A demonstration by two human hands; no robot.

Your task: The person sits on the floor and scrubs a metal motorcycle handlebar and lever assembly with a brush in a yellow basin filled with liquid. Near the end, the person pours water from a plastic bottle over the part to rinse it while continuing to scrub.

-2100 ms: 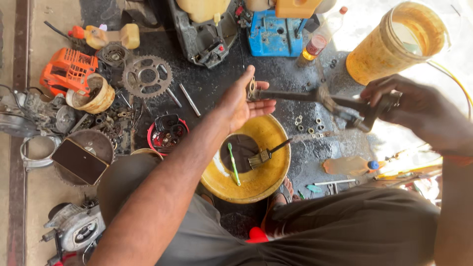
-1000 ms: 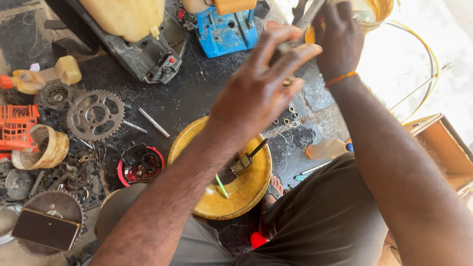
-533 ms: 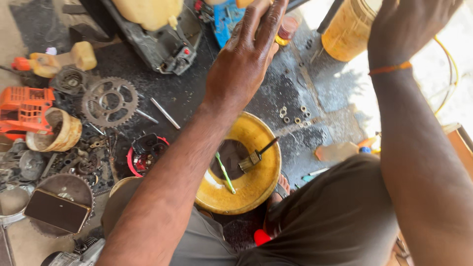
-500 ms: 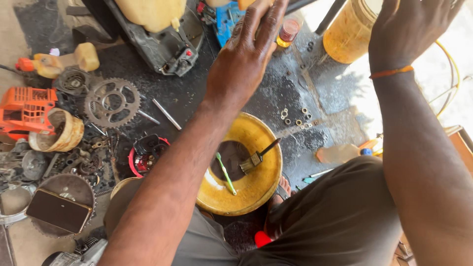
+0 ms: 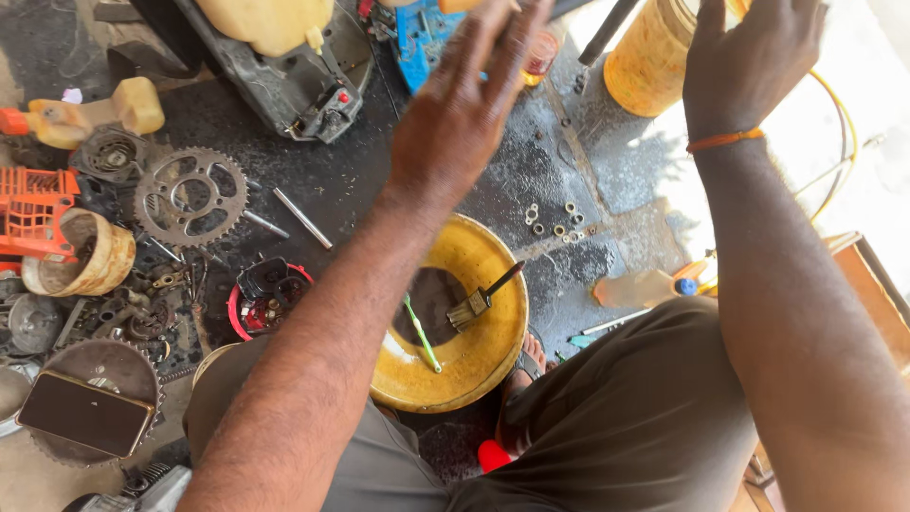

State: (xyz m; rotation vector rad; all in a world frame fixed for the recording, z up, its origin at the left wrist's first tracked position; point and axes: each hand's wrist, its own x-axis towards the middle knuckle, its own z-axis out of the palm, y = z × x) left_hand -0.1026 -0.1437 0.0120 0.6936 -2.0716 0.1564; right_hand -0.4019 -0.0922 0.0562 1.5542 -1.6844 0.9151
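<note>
The left hand (image 5: 464, 114) is raised over the greasy floor (image 5: 360, 190) with fingers stretched toward the top edge of the view, grip released, holding nothing; its fingertips lie over a blue machine part (image 5: 422, 38). The right hand (image 5: 749, 66) is raised too, fingers bent loosely beside a yellow bucket (image 5: 649, 66); whether it holds anything cannot be told, as the fingertips leave the frame. Beneath the left forearm sits a yellow bowl (image 5: 474, 351) with dark liquid, a brush (image 5: 479, 301) and a green stick (image 5: 420, 332) lying in it. Small washers (image 5: 559, 220) are scattered on the floor between bowl and bucket. Left of the bowl stand a red-rimmed dish of parts (image 5: 267, 296), a sprocket (image 5: 190, 197), a metal rod (image 5: 303, 218) and an orange engine cover (image 5: 33, 209). The floor is crowded on the left; bare, sunlit concrete opens on the right.
</note>
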